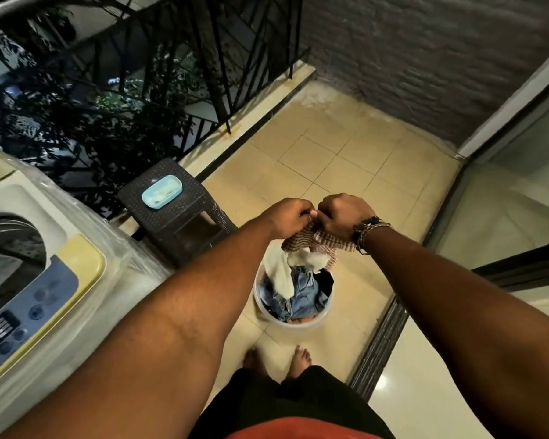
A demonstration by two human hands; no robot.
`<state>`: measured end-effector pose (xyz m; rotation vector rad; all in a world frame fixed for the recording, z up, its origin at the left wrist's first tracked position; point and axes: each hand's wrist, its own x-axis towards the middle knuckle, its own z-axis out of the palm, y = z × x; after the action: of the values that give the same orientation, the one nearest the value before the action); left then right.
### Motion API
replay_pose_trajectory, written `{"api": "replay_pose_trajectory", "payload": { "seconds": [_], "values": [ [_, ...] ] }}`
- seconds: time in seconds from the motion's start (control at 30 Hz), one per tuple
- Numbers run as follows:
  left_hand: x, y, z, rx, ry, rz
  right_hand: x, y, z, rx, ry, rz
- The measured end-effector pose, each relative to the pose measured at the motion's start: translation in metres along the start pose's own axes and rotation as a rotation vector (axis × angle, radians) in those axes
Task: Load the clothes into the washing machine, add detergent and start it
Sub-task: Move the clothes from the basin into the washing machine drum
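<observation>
Both hands hold a red-and-white checked cloth (325,240) above a white laundry bucket (267,315) on the floor. My left hand (290,217) grips its top edge, and my right hand (341,215), with bracelets on the wrist, grips right beside it. The cloth hangs down between them over the bucket. Inside the bucket lie a white garment (278,274) and blue denim clothes (301,296). The top-loading washing machine (61,280) stands at the left with its lid up, the drum opening (10,245) showing, and a blue button panel at its front.
A dark woven stool (178,217) stands between the machine and the bucket, with a light blue box (161,191) on top. A black railing (235,74) borders the balcony at the back left. A sliding glass door (504,185) and its floor track run along the right. My bare feet (276,359) are just before the bucket.
</observation>
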<state>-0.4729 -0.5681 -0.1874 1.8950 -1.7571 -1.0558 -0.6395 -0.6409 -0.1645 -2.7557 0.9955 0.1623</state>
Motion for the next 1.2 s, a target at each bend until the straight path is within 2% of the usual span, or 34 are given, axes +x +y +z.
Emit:
{"api": "replay_pose_trajectory", "payload": {
  "seconds": [0.17,0.27,0.37,0.5,0.57,0.63,0.7,0.8,0.87,0.93,1.0,1.07,1.13,1.2],
  "values": [
    [-0.012,0.019,-0.014,-0.202,0.053,-0.059,0.003,-0.009,-0.023,0.176,0.039,0.028],
    [-0.024,0.027,-0.033,-0.376,0.025,-0.089,0.017,-0.021,-0.042,0.431,0.088,0.071],
    [-0.04,0.037,-0.056,-0.416,0.012,-0.105,0.04,-0.056,-0.07,0.715,0.123,0.039],
    [-0.068,0.036,-0.104,-0.491,0.365,-0.08,0.066,-0.117,-0.107,1.048,0.207,-0.081],
    [-0.092,0.02,-0.137,-0.45,0.566,-0.143,0.075,-0.149,-0.119,1.202,0.302,-0.148],
    [-0.123,0.0,-0.172,-0.494,0.738,-0.257,0.085,-0.178,-0.118,1.32,0.267,-0.191],
    [-0.164,-0.016,-0.204,-0.623,0.925,-0.301,0.087,-0.211,-0.108,1.243,0.096,-0.247],
    [-0.229,-0.025,-0.246,-0.852,1.185,-0.291,0.088,-0.253,-0.073,0.909,-0.225,-0.341],
    [-0.274,-0.035,-0.276,-0.938,1.262,-0.195,0.089,-0.296,-0.05,0.714,-0.323,-0.35],
    [-0.318,-0.052,-0.296,-0.98,1.34,-0.178,0.093,-0.342,-0.037,0.805,-0.319,-0.25],
    [-0.401,-0.109,-0.325,-0.915,1.466,-0.193,0.11,-0.442,-0.021,0.981,-0.376,-0.174],
    [-0.419,-0.127,-0.331,-0.764,1.483,-0.247,0.124,-0.463,-0.029,1.155,-0.321,-0.082],
    [-0.432,-0.143,-0.324,-0.48,1.358,-0.355,0.133,-0.481,-0.041,1.326,-0.248,-0.001],
    [-0.465,-0.201,-0.322,-0.226,1.165,-0.477,0.143,-0.533,-0.044,1.432,-0.245,0.031]
  ]
}}
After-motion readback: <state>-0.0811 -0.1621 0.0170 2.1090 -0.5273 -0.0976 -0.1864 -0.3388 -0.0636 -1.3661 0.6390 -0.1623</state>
